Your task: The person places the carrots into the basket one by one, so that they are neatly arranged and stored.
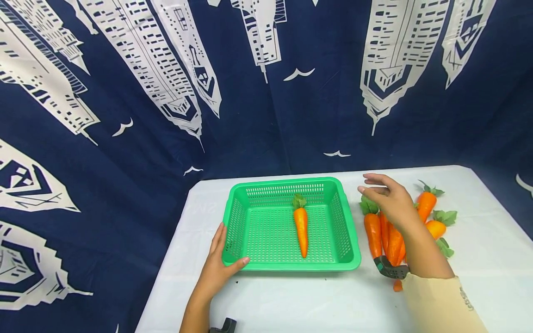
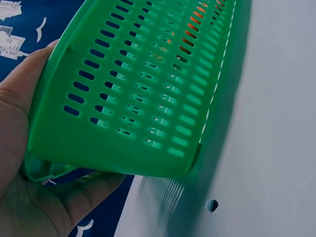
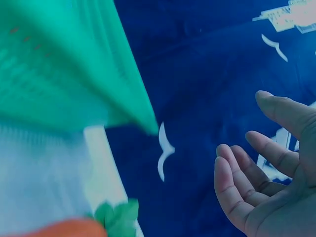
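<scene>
A green plastic basket (image 1: 291, 267) with slotted walls stands on the white table, and one orange carrot (image 1: 301, 231) with a leafy top lies inside it. My left hand (image 1: 218, 268) holds the basket's near left corner, fingers along the left side and thumb over the front rim. The left wrist view shows that hand (image 2: 19, 128) around the corner of the rim. Raised just right of the basket, my right hand (image 1: 393, 203) has its fingers apart and loosely bent, with nothing in them. Several carrots (image 1: 373, 233) lie below it, partly hidden by the forearm.
The white table (image 1: 300, 300) ends at a dark blue cloth (image 1: 266, 134) printed with white buildings and birds. Green carrot leaves (image 1: 445, 217) spread to the right of the pile. A dark wrist device (image 1: 391, 269) overlaps the carrots' near ends.
</scene>
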The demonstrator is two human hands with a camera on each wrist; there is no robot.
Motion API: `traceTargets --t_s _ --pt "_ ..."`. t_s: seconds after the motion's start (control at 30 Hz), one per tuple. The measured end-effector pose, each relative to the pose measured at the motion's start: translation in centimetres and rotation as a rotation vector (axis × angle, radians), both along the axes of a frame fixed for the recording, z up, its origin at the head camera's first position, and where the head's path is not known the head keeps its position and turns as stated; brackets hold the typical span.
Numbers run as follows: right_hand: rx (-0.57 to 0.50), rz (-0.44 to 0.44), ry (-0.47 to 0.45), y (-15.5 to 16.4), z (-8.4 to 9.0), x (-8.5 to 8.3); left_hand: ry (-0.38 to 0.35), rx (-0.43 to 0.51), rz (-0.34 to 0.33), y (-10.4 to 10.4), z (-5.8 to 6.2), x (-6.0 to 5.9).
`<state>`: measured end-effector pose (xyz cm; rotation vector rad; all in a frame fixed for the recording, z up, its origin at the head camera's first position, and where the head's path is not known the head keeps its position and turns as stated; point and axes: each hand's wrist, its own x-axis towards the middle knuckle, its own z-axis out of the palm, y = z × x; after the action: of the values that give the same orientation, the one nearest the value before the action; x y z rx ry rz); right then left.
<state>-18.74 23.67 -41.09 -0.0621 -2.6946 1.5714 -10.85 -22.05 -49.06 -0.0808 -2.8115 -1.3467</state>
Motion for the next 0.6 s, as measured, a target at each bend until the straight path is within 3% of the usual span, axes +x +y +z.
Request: traceTargets --t_s 0.33,0.6 --pt "0.029 -0.068 -0.084 3.7 -2.1 2.8 -0.003 0.003 -0.008 0.0 -0.1 0.1" --pt "0.111 -0.146 -0.116 5.1 -3.9 4.3 0.006 -0.006 -0.004 -0.1 -0.2 0.2"
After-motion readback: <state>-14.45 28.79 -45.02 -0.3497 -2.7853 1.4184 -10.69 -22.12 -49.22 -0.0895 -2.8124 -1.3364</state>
